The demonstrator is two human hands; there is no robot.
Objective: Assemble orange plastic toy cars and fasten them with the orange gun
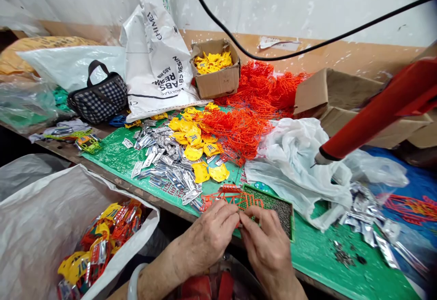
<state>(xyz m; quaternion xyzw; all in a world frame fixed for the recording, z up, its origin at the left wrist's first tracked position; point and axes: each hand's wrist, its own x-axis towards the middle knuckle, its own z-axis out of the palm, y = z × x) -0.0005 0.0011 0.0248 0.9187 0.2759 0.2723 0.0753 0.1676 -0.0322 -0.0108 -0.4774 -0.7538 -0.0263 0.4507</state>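
Note:
My left hand (213, 234) and my right hand (268, 247) meet fingertip to fingertip at the table's front edge. Both are closed around an orange-red openwork plastic frame (232, 194), whose far side shows beyond my knuckles. Whatever lies right between my fingertips is mostly covered. Just behind my right hand is a green tray (292, 220) holding many tiny dark metal pieces, perhaps screws. Left of the frame lie silver printed strips (170, 168) in a loose heap, with yellow plastic plates (193, 153) on and beside them.
A red powered screwdriver (368, 109) hangs tip down at right, over a white plastic bag (293, 154). Behind are a tangled pile of orange-red frames (239, 131) and a carton (218, 83) of yellow plates. An open white sack (30, 227) with assembled pieces stands at left.

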